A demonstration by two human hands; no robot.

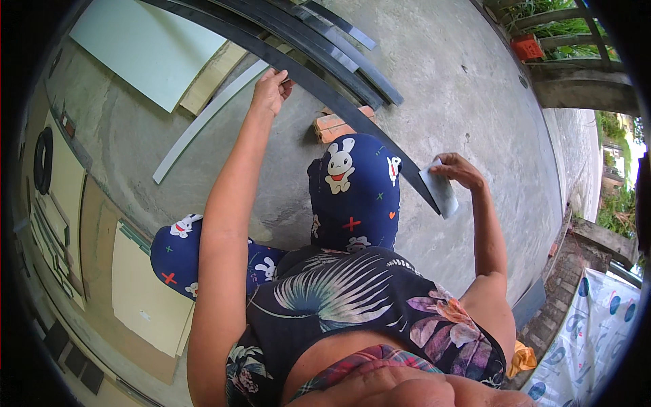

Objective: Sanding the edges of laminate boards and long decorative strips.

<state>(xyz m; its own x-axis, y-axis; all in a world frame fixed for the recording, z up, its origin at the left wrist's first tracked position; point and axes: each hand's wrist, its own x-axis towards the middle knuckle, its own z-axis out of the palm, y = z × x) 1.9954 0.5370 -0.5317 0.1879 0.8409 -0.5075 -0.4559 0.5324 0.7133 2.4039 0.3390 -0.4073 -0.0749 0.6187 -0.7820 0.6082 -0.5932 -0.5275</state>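
A long dark strip (pixel 319 88) runs slantwise from the upper left, past my raised knee, to its end near my right hand. My left hand (pixel 271 93) is closed on the near edge of this strip, fingers curled against it. At the strip's lower right end, my right hand (pixel 458 169) pinches a thin, pale grey sheet (pixel 442 192). The sheet lies against the strip's end; what it is made of cannot be told. Bricks (pixel 339 124) lie under the strip, just beyond my knee.
Several more dark strips (pixel 346 64) are stacked at the far side. A pale strip (pixel 203 122) and a light green panel (pixel 146 51) lie on the concrete floor (pixel 447 74) to the left. More panels (pixel 146 292) lean at the left. A printed sheet (pixel 583 339) is at the lower right.
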